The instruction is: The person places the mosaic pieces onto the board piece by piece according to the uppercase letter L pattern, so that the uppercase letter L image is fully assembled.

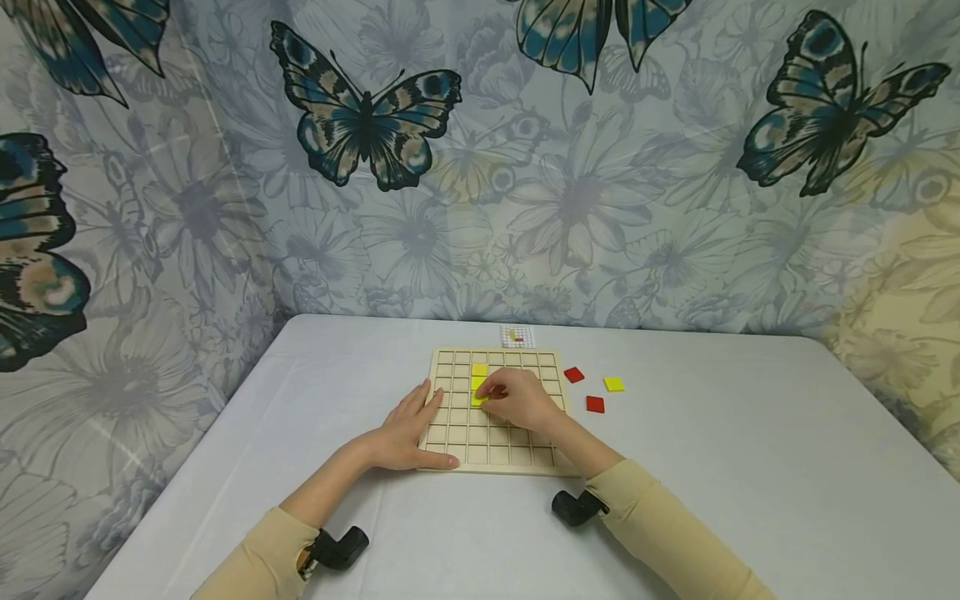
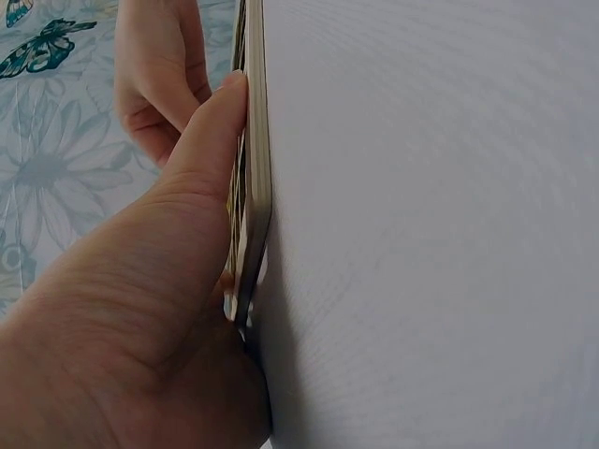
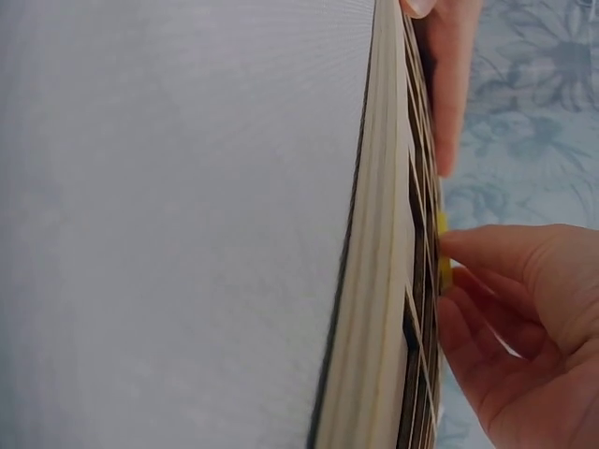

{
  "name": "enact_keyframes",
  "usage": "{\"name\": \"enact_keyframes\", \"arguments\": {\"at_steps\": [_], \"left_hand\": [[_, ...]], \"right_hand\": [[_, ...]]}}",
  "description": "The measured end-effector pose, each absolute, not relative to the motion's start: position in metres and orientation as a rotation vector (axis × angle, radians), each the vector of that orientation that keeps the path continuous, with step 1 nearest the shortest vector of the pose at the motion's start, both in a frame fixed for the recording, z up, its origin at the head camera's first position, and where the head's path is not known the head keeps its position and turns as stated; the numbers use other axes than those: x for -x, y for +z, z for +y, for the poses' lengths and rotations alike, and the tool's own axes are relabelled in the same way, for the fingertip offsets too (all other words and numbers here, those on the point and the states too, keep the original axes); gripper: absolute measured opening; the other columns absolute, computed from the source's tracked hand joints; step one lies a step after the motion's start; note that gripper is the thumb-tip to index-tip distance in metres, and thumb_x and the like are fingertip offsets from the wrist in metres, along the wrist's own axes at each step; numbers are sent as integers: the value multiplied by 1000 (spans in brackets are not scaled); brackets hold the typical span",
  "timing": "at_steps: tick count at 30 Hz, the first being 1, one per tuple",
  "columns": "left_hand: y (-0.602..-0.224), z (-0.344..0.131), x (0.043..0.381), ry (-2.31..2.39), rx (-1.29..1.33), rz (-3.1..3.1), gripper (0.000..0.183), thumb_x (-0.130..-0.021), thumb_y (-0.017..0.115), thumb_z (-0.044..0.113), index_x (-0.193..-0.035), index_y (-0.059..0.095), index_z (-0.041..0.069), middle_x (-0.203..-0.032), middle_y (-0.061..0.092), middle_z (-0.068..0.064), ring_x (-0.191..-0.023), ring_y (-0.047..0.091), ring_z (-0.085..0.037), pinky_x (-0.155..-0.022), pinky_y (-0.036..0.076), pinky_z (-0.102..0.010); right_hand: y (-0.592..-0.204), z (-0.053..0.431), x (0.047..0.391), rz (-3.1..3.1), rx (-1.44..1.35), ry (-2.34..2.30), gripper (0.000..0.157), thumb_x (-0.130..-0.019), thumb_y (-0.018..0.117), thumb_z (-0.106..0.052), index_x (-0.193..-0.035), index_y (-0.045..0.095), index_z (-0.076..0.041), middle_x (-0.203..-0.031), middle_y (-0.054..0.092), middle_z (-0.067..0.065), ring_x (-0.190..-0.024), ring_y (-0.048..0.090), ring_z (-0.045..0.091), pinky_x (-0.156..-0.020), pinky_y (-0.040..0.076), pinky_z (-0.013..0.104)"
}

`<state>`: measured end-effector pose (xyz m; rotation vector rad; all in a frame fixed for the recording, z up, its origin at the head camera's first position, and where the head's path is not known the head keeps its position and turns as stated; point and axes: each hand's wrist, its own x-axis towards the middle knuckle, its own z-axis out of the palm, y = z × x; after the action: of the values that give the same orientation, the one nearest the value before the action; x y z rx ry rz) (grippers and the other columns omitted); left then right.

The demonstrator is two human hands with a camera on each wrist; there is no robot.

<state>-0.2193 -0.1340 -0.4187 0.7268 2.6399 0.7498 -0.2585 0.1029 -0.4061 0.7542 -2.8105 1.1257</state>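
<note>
A square wooden grid board [image 1: 457, 429] lies on the table, its cells divided by raised strips. My left hand [image 1: 405, 435] rests along its left edge with the fingers spread and the thumb on the front rim; in the left wrist view that thumb [image 2: 208, 131] presses on the board's edge. Over the board's upper middle, my right hand [image 1: 521, 398] pinches a yellow square tile [image 1: 477, 400] at the lower end of a short column of yellow tiles [image 1: 479, 370]. In the right wrist view, the yellow tile [image 3: 445, 245] shows between thumb and fingers, partly hidden.
Right of the board lie two red tiles [image 1: 595, 404] and a loose yellow tile [image 1: 614, 384]. A small printed pattern card [image 1: 517, 337] is behind the board. White cloth covers the table [image 1: 735, 467], and butterfly-patterned fabric [image 1: 465, 250] hangs at the back.
</note>
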Motion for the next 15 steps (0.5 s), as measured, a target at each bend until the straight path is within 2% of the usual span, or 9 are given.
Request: {"name": "enact_keyframes", "arguments": {"at_steps": [15], "left_hand": [[-417,-134,219,759,-727,2631,112,-82,70,59,-156,7,2,-161,-9,-20,-147,-8,-36,-114,7,-59]], "right_hand": [[-406,104,256,-2792,-784,1154,10,-83,74,-4,-92,77,-9,-95,71,2,-85,61,14,-76,51,29]]}}
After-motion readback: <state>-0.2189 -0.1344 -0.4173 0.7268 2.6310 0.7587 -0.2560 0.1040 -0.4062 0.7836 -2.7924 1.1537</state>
